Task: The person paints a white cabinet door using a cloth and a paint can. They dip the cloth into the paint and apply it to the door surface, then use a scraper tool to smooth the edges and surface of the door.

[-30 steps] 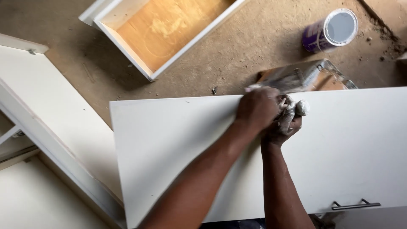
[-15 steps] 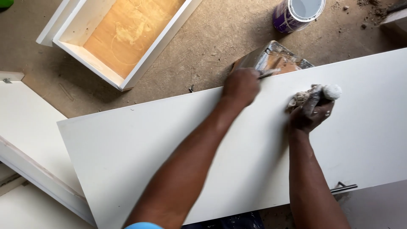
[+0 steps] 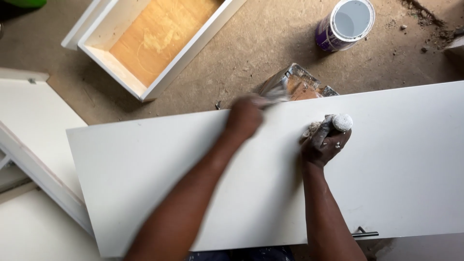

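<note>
A long white panel [image 3: 193, 174] lies across the view in front of me. My left hand [image 3: 245, 116] is blurred at the panel's far edge, closed on a thin, flat-bladed tool [image 3: 276, 93] that points toward an open metal tin [image 3: 302, 83] on the floor. My right hand [image 3: 321, 144], smeared with white, rests on the panel to the right of the left hand. It grips a small white-coated object with a round end [image 3: 342, 122]; what the object is cannot be told.
A white drawer with a bare wooden bottom [image 3: 154, 41] sits on the dusty floor at the far left. An open paint can [image 3: 345, 23] stands at the far right. More white panels [image 3: 34, 125] lie at the left. A metal handle [image 3: 365, 234] shows under the panel's near edge.
My hands, together a second ago, have parted. The right hand moved right with its white object, and the left stays at the far edge by the tin. The view shifted.
</note>
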